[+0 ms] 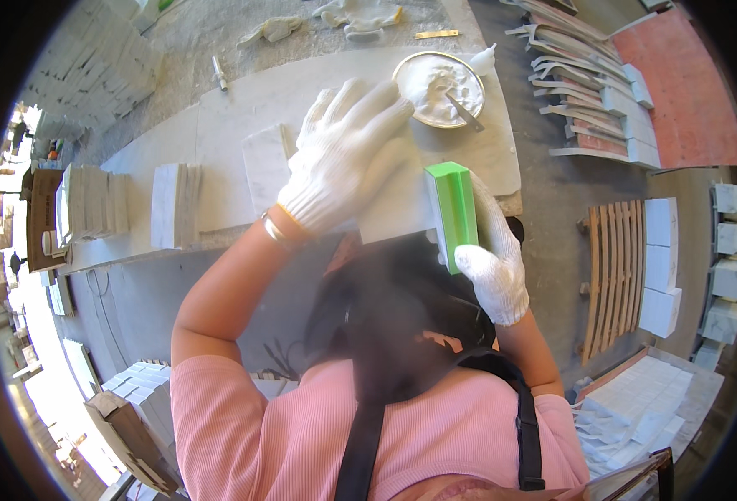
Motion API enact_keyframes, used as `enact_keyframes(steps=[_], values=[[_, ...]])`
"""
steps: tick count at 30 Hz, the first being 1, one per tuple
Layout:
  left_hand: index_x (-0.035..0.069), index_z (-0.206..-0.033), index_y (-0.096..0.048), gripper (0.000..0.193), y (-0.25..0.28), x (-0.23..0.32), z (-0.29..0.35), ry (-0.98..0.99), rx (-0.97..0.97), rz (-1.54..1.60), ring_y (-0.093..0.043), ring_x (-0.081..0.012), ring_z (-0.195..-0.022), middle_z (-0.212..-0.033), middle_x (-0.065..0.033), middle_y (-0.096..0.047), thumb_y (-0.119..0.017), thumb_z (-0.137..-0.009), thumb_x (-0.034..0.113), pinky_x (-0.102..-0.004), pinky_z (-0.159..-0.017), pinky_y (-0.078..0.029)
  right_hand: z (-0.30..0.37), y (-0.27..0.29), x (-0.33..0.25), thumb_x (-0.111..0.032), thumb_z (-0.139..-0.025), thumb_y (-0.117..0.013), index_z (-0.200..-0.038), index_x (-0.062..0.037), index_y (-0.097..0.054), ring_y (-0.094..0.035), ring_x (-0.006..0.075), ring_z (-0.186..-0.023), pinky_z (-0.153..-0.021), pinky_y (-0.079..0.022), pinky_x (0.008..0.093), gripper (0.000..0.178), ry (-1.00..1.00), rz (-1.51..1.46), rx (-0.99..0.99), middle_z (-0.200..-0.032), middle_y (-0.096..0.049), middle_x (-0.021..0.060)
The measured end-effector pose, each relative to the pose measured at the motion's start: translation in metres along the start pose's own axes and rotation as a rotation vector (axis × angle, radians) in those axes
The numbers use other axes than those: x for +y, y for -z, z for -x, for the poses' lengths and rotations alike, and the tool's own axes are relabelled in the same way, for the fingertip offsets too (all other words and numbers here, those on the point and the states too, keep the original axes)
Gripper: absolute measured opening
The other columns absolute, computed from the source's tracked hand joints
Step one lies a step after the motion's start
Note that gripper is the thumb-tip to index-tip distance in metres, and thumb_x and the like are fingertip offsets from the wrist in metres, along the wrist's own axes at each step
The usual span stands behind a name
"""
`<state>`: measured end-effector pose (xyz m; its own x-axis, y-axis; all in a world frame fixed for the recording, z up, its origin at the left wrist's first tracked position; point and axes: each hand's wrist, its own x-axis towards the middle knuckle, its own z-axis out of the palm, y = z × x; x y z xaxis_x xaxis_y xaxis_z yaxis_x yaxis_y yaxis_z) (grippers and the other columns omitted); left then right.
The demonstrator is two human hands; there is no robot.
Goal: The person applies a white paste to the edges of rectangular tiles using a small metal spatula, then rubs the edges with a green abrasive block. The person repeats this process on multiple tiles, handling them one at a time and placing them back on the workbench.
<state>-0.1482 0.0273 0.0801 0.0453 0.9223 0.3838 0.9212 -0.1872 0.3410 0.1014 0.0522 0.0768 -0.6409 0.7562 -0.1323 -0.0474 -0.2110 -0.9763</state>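
My left hand (335,154), in a white knit glove, lies with its fingers stretched out over the upper part of a white marble-like tile (397,209) at the table's near edge. The hand hides part of that tile. In my gloved right hand (498,271) is a green block (460,204) with a pale flat face, shaped like a hand sanding block. It is held upright at the tile's right side; whether they touch I cannot tell. Beyond my fingers stands a bowl of white paste (439,90) with a putty knife (466,114) stuck in it.
Another tile (265,167) lies left of my left hand. Stacked tiles (174,204) stand farther left on the table. Gloves (358,17), a yellowish strip (437,34) and a small tube (220,73) lie at the back. A wooden pallet (615,280) is on the floor at right.
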Motion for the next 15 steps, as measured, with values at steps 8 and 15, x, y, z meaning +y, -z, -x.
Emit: enact_keyframes(steps=[8,15], values=[[0.010,-0.142,-0.063,0.048,-0.003,0.002,0.000,0.017,0.036,-0.003,-0.047,-0.0445,-0.141,-0.150,-0.0176,-0.058,-0.059,-0.101,0.035,-0.0552,-0.119,-0.032,-0.018,-0.008,0.004,-0.026,-0.089,-0.062,-0.163,-0.0037,-0.037,-0.062,0.0128,-0.095,-0.078,-0.056,0.0287,0.082,-0.012,-0.015,0.039,-0.139,-0.060,0.0081],[0.010,-0.142,-0.063,0.048,-0.005,0.001,0.001,0.006,0.046,0.008,-0.048,-0.0437,-0.140,-0.149,-0.0171,-0.058,-0.059,-0.101,0.034,-0.0552,-0.119,-0.033,-0.006,-0.012,0.004,-0.025,-0.091,-0.058,-0.163,-0.0029,-0.037,-0.064,0.0146,-0.099,-0.079,-0.057,0.0288,0.078,-0.010,0.060,0.108,-0.136,-0.062,0.0100]])
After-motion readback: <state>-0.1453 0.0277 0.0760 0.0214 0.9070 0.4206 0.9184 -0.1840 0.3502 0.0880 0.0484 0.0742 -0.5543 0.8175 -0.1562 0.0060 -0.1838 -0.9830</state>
